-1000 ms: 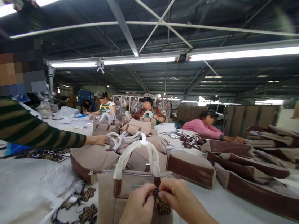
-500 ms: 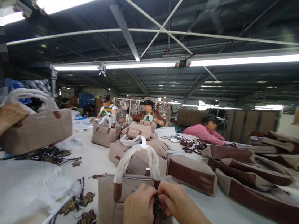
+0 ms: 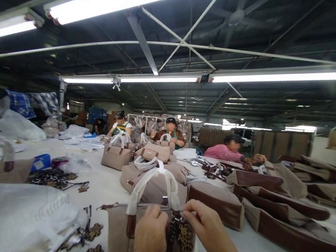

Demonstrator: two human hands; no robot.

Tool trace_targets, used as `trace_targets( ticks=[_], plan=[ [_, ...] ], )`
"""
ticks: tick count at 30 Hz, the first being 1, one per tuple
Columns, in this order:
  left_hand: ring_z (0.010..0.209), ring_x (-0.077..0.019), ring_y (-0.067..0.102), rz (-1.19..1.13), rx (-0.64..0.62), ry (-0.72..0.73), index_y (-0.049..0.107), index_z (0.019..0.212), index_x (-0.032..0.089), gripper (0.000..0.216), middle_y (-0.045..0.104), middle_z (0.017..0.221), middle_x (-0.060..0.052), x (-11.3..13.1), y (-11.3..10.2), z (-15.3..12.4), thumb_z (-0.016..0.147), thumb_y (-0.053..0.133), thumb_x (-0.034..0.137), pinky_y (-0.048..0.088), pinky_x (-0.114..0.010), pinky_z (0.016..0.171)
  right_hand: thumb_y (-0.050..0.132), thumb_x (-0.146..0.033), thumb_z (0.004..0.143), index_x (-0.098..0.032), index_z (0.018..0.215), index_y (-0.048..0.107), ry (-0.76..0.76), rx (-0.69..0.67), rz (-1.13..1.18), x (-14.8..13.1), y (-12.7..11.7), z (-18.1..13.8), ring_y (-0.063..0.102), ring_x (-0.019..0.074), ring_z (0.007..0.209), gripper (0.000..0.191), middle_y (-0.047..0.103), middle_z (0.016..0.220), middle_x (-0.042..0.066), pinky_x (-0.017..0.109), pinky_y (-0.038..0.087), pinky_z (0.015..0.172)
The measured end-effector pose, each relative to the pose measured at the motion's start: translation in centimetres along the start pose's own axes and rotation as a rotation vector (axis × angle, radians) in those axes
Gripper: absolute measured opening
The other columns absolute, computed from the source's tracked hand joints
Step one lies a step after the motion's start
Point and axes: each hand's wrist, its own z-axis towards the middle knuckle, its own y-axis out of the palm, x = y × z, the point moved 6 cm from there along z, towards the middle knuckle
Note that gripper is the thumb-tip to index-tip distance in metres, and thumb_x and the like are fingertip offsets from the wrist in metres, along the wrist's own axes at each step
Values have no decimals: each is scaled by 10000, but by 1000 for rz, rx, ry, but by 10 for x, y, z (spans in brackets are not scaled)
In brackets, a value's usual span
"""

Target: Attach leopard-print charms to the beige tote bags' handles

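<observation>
At the bag's point(image 3: 153, 209) handle base: leopard charm point(image 3: 183, 235) hanging between both hands, left hand point(image 3: 149, 238) and right hand point(image 3: 207, 229) pinching its top (equally near).

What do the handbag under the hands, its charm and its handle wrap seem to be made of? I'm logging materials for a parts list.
The handbag looks like matte beige woven fabric, with smooth brown leather-like tabs at the handle base. The charm between the left hand and right hand shows a leopard print, possibly printed faux leather. The handle wrap looks like thin white paper or foam sheet; which one is unclear.
</observation>
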Motion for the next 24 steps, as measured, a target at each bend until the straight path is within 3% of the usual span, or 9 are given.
trace_targets(
  ticks=[3,7,11,15,24],
  plan=[
    [985,-224,573,-52,33,-34,657,816,174,256,625,963,-50,-12,-12,0,958,460,93,419,-334,821,394,-375,884,-197,749,584,-31,16,1,-2,-2,2,555,203,764,294,585,787,42,310,364,711],
    [984,-205,577,-154,-3,-51,653,807,183,250,624,945,-32,-18,-16,3,953,467,104,416,-320,849,474,-411,848,-197,834,593,73,-44,55,4,13,2,582,227,795,245,636,825,45,329,374,735],
    [1005,-244,578,-69,-42,-69,661,889,168,278,640,991,-66,-14,-12,8,963,400,104,428,-363,869,545,-246,743,-189,968,623,94,-68,202,4,21,8,618,245,884,245,695,911,52,341,386,814],
    [985,-256,599,-18,-67,-26,662,907,157,291,642,1016,-94,-8,-14,11,946,382,90,448,-371,850,521,-182,683,-192,814,639,78,-113,347,8,24,15,598,214,781,177,679,782,17,317,382,735],
    [909,-269,662,-43,-172,145,687,871,166,244,692,987,-95,14,-19,23,886,460,82,446,-350,750,611,-290,603,-181,735,553,207,-153,786,26,39,17,556,161,633,180,642,678,8,278,388,638]
  ],
)
